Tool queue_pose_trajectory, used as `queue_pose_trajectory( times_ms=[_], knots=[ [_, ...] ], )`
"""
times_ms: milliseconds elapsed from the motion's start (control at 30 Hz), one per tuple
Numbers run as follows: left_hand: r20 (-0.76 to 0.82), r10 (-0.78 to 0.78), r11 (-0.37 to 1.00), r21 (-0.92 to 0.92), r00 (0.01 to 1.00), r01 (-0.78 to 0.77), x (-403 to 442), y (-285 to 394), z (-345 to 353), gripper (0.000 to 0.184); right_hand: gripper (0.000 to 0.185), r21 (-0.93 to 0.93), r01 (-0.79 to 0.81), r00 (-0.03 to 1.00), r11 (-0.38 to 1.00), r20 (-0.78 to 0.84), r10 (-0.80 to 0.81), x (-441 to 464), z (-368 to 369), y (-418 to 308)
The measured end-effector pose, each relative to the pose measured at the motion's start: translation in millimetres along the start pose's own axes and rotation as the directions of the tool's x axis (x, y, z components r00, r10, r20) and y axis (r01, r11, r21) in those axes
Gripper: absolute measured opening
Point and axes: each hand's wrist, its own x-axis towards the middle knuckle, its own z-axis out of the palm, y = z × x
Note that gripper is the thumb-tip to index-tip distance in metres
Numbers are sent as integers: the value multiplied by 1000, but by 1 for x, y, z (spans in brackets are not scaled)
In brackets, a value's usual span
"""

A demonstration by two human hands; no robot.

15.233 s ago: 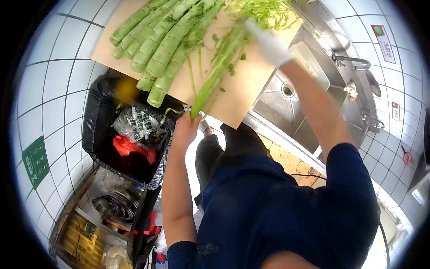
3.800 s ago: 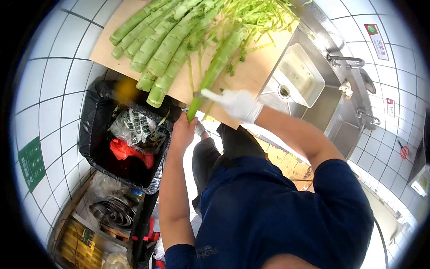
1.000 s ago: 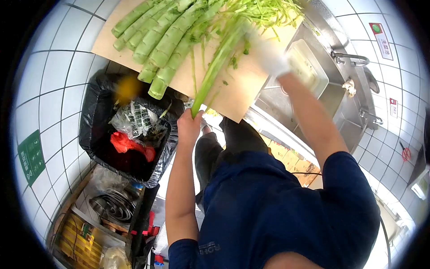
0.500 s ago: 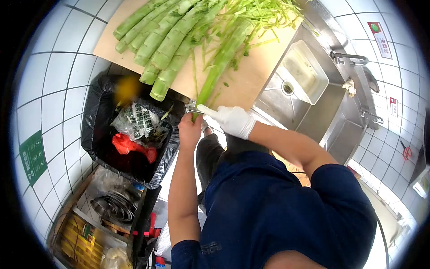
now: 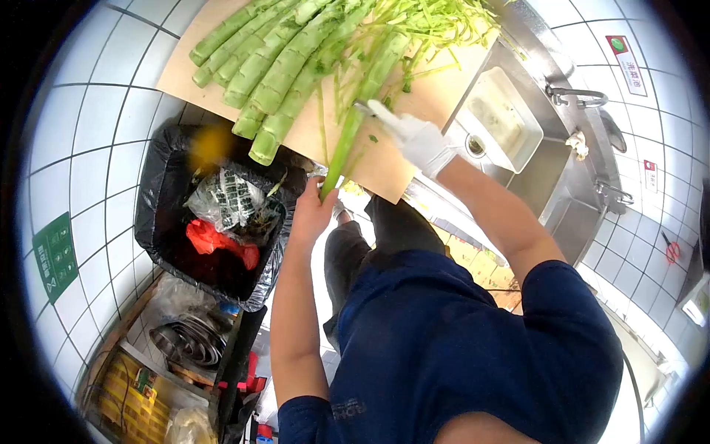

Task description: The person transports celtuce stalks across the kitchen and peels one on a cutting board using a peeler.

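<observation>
My left hand (image 5: 313, 203) is bare and wrapped round the near end of a long green celtuce stalk (image 5: 345, 142), just beyond the edge of the cutting board (image 5: 388, 172). The stalk slants away across the board, with its far end among peelings. My right hand (image 5: 427, 144), in a white glove, is closed on a peeler (image 5: 363, 108). The peeler's metal head is at the stalk, about midway along it; whether it touches is blurred. Left of this stalk lie several thick celtuce stems (image 5: 277, 89), side by side.
Thin green peelings (image 5: 458, 24) are heaped at the board's far right. A bin lined with a black bag (image 5: 159, 214) stands below the board's left edge. To the right is a steel sink (image 5: 536, 181) holding a white tub (image 5: 529, 140). Pans (image 5: 188, 340) sit on a lower shelf.
My right hand has moved with the peeler away from my left hand, up and right along the stalk. My left hand still holds the near end, almost unmoved.
</observation>
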Motion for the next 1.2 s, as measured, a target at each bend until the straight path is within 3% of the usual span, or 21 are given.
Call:
queue_pose_trajectory(
  times_ms=[100, 200, 233, 300, 367, 400, 433, 500, 533, 600, 633, 667, 733, 767, 800, 867, 900, 1000, 1067, 1133, 1200],
  knots=[
    [-5, 89, 959, 271, 996, -84, 6, 9, -1, 32, 73, -6, 82, 992, 997, 98, -81, -11, 3, -37],
    [55, 46, 995, 81, 997, -50, 10, 7, -6, 33, 72, 130, 362, 895, 923, 230, -383, -28, 10, -53],
    [64, 32, 997, 66, 997, -36, 10, 6, -6, 33, 71, 88, 416, 840, 905, 345, -419, -26, 2, -55],
    [86, 3, 999, 39, 996, -7, 8, 5, -7, 33, 64, 34, 334, 910, 942, 249, -331, -6, -9, -33],
    [65, 23, 997, 72, 998, -27, 8, 8, -8, 33, 59, 20, -22, 998, 1000, 58, 21, 45, -30, 41],
    [51, 32, 996, 86, 998, -36, 6, 9, -8, 32, 58, 38, -225, 974, 974, -25, 226, 64, -50, 72],
    [56, 22, 995, 94, 998, -28, 3, 9, -7, 32, 58, 34, -466, 880, 884, -81, 467, 70, -87, 76],
    [42, 27, 995, 96, 999, -31, 7, 10, -4, 32, 61, 195, -56, 979, 979, -181, 92, 56, -60, 58],
    [33, 36, 993, 112, 999, -40, 8, 11, -3, 31, 63, 253, 158, 966, 954, -239, -96, 40, -40, 42],
    [31, 53, 986, 156, 998, -57, 8, 9, -2, 31, 54, 260, 29, 976, 965, 201, -84, 9, -19, -12],
    [9, 63, 981, 181, 998, -64, 9, 8, -1, 31, 51, 208, 34, 916, 978, 386, -114, -3, -16, -41],
    [-9, 71, 976, 207, 997, -67, 7, 6, 0, 31, 50, 95, 153, 832, 984, 525, -180, -7, -23, -59],
    [-33, 74, 971, 230, 997, -64, 5, 5, 1, 32, 53, 123, 100, 969, 987, 214, -124, -7, -26, -44],
    [-40, 70, 972, 228, 997, -59, 4, 3, 2, 33, 54, -61, -72, 996, 996, -64, 68, 11, -25, -36],
    [-48, 66, 973, 224, 997, -54, 2, 2, 3, 33, 55, -126, -309, 908, 943, -334, 253, 28, -28, -30],
    [-33, 32, 963, 270, 999, -22, -3, 3, 5, 33, 58, -180, -575, 770, 798, -450, 453, 78, -58, 64],
    [-35, 31, 955, 297, 999, -19, 2, 7, 2, 33, 61, -91, -453, 886, 887, -162, 435, 77, -84, 132],
    [-44, 87, 964, 257, 995, -73, 3, 4, 4, 33, 65, -343, -169, 983, 924, 9, 183, 53, -88, 40],
    [-33, 94, 969, 232, 995, -83, 7, -3, 6, 33, 74, 8, 193, 981, 981, 1, -193, 19, -8, 29],
    [-32, 64, 967, 250, 997, -54, 6, -3, 5, 32, 74, 24, 215, 926, 976, 314, -211, -6, -30, -38],
    [-40, 90, 967, 241, 995, -78, 3, -3, 4, 31, 75, -32, 240, 882, 970, 424, -205, 4, -27, -17]
  ],
)
